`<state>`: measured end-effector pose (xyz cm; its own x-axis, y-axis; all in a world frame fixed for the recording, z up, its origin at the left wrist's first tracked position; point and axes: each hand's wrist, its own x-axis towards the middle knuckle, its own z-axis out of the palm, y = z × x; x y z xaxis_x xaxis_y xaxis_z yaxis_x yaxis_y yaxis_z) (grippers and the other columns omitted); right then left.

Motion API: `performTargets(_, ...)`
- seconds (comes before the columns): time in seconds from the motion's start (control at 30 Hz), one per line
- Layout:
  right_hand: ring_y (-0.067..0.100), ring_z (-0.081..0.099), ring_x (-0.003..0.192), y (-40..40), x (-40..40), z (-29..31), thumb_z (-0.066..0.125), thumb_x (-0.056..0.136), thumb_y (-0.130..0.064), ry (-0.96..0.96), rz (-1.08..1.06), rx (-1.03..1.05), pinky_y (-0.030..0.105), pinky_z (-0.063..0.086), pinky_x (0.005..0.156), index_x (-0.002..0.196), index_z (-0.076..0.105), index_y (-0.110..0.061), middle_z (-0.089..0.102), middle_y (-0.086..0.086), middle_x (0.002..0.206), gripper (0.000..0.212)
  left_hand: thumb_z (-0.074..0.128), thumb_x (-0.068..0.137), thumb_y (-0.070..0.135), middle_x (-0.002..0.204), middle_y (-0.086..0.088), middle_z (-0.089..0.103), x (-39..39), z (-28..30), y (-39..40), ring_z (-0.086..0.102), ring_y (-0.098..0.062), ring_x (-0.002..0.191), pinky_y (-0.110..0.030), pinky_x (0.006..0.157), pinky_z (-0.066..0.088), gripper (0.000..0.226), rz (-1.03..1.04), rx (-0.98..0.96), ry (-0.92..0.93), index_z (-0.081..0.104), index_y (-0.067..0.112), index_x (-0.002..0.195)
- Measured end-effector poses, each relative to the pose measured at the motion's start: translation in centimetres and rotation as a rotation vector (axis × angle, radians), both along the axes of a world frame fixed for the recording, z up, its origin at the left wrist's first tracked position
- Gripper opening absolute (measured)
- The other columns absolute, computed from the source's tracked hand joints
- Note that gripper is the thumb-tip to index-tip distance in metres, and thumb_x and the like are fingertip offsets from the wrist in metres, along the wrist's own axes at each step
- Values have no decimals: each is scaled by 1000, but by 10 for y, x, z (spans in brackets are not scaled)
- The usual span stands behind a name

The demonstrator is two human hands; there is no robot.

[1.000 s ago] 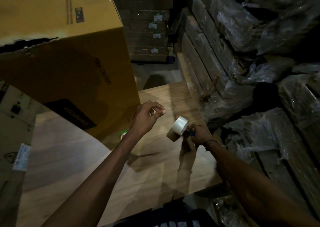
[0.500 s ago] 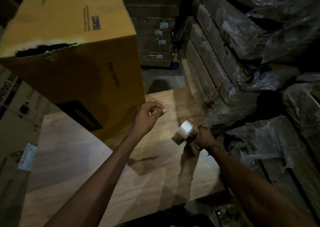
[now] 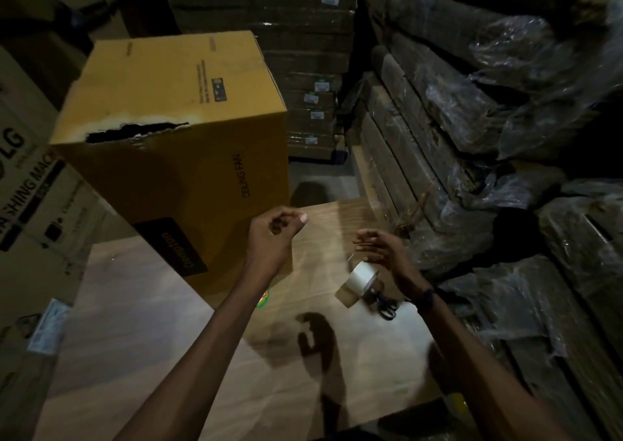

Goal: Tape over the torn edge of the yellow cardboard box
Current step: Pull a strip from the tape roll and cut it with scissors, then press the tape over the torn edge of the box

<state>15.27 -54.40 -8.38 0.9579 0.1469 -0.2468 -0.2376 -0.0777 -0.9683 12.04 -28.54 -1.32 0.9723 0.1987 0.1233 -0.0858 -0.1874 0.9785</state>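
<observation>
while my left hand [image 3: 274, 228] pinches a clear tape end at frame centre, my right hand [image 3: 382, 250] spreads open above tape roll [image 3: 359, 282]; yellow box [image 3: 175, 137], torn edge [image 3: 135, 132] upper left.

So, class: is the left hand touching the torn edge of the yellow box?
Apart. Head view: the left hand sits well below the torn edge, plain box side between them.

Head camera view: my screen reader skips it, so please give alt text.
A person's left hand pinches something unseen while the right hand opens above a tape roll and scissors; the yellow box shows an untaped torn edge.
</observation>
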Motion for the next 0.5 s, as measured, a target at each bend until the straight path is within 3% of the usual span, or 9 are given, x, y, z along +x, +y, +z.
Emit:
performTargets(0.1,20,73,103,12,-4,28,49,98,-38,-36,46,68,30,58,85,125,68,-12,76,11,120,42,76,93,22,92,4,78,-13,20,3,69,-6,85,-15,72,52,3,56,-53,-14,79,21,94)
performTargets(0.23,21,73,98,24,-11,59,61,104,-18,-109,46,98,27,59,81,121,70,-14,78,8,110,20,76,93,21,96,7,79,-26,40,10,71,-6,92,-12,76,53,5,99,-130,-39,78,25,95)
performTargets(0.37,19,75,93,39,-19,85,74,96,-18,-238,34,10,28,59,80,117,74,-16,77,4,99,22,77,93,19,96,2,79,-34,56,22,72,-13,94,-18,80,54,5,166,-178,-86,80,18,97)
performTargets(0.5,19,75,94,56,-23,114,74,95,-18,-314,35,-25,29,60,82,116,74,-17,76,3,96,20,77,93,17,96,4,80,-48,77,35,73,-9,96,-16,81,53,8,234,-219,-139,80,14,99)
